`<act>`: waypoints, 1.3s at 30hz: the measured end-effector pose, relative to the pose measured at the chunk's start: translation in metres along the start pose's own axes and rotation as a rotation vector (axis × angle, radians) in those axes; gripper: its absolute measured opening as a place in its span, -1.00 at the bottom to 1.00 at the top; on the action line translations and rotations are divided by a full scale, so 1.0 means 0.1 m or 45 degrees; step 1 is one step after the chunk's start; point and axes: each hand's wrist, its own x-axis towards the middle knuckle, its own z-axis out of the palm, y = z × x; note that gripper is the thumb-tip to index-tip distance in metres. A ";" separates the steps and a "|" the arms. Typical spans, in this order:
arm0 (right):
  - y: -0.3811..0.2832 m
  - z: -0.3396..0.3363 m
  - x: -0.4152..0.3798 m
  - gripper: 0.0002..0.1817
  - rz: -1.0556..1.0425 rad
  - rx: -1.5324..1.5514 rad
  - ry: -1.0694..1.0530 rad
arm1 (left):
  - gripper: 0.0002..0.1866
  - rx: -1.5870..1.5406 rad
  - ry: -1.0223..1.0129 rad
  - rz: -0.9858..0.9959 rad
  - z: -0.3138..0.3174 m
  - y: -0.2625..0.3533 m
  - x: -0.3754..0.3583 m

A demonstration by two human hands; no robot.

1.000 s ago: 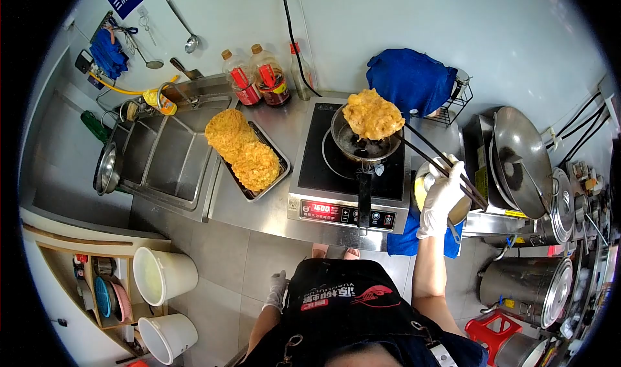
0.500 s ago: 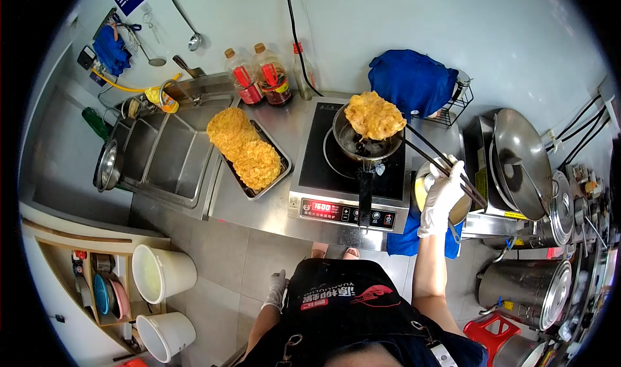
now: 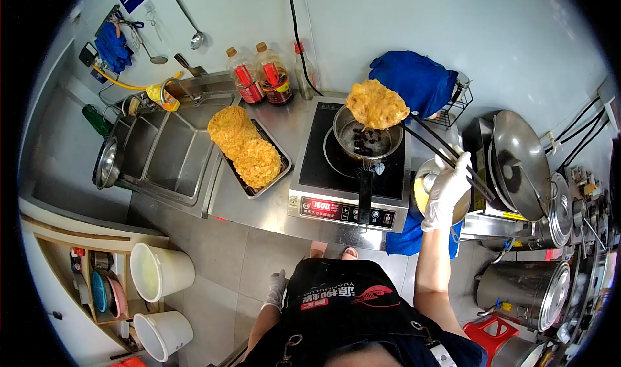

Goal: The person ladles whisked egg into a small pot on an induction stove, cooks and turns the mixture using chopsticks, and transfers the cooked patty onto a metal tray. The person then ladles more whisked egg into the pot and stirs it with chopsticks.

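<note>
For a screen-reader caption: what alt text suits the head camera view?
A gloved right hand holds long chopsticks gripping a golden fried patty above a pan on an induction cooker. More patties fill a tray to the left.

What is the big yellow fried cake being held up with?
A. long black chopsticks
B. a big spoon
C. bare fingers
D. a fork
A: the gloved right hand grips long black chopsticks that pinch the fried cake up over the pan of dark oil.
</note>
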 end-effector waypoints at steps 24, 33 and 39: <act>-0.06 0.07 -0.03 -0.61 -0.084 -0.116 -0.051 | -0.55 -0.096 0.037 -0.061 0.00 -0.24 -0.22; -0.01 0.01 -0.04 -0.63 -0.039 -0.077 -0.022 | -0.58 -0.224 0.004 -0.122 -0.14 -0.15 -0.12; 0.02 0.01 -0.07 -0.63 -0.029 -0.122 0.029 | -0.56 -0.146 -0.080 -0.059 -0.18 0.10 0.00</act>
